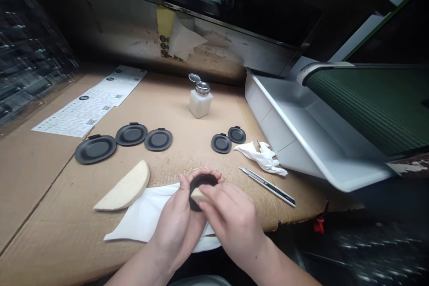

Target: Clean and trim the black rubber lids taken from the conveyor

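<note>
My left hand [179, 219] is closed around a small dark oval lid [193, 204], palm up, above a white cloth [140, 216]. In my right hand [231, 214] a piece of cream-coloured sponge [198, 195] is pinched and pressed against the face of that lid. A larger half-round cream sponge [125, 187] lies left of my hands, partly against the cloth. Several black oval lids with a small tab, such as this one [96, 149], lie flat beyond, in a left group and a right pair [221, 143]. My fingers hide part of the held lid.
A square pump bottle [201, 100] stands at the back with its cap flipped up. Right lie a crumpled white tissue [259, 156] and a utility knife [268, 186]. A white bin [288, 129] adjoins a green conveyor belt [372, 107]. Printed label sheets [90, 103] lie left.
</note>
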The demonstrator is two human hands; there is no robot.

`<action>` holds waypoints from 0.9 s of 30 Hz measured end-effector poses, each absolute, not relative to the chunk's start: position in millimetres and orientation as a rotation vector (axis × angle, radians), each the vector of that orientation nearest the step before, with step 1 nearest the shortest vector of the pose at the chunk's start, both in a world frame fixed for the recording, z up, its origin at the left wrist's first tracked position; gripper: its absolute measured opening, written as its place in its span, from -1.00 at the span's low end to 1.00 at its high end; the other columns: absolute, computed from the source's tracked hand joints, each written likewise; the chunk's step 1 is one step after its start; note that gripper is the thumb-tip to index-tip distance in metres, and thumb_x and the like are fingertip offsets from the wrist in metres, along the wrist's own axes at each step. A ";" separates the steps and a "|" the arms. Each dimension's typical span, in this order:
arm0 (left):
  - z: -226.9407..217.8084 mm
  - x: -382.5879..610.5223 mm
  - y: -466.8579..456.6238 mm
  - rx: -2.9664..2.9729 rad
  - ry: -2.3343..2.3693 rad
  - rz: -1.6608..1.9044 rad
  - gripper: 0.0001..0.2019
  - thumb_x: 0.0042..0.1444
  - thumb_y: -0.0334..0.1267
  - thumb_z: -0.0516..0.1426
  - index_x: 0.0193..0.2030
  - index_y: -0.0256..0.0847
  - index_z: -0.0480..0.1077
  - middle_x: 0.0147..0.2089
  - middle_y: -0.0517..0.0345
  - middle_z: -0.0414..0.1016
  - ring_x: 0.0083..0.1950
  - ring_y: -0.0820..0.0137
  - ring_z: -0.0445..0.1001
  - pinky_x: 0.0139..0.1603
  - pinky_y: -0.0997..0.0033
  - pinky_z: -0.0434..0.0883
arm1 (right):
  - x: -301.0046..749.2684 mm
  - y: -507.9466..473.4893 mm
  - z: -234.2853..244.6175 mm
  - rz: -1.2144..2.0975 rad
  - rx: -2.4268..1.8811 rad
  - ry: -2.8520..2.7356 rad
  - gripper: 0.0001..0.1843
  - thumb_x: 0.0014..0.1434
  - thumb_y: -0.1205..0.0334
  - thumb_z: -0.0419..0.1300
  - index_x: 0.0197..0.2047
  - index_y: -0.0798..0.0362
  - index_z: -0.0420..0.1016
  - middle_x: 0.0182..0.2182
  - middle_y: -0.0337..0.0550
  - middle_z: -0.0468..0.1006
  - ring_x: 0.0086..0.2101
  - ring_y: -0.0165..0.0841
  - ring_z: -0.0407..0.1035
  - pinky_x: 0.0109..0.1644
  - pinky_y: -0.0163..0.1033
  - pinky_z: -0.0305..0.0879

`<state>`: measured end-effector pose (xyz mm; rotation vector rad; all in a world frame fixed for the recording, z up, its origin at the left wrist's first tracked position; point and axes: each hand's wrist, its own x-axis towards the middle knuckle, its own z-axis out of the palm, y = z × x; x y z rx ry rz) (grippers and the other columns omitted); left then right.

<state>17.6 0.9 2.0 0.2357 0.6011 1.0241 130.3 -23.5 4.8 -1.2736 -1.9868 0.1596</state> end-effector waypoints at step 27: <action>1.3 19.7 -0.8 0.166 0.587 1.043 -0.69 0.20 -0.12 -0.02 -0.07 -0.23 0.42 -0.05 0.00 0.50 0.08 0.23 0.37 0.13 0.21 0.26 | 117.9 17.6 27.2 -0.030 -1.296 -1.818 -0.88 0.16 0.33 0.11 -0.23 0.08 0.46 -0.41 -0.18 0.51 -0.36 -0.39 0.37 -0.26 -0.29 0.30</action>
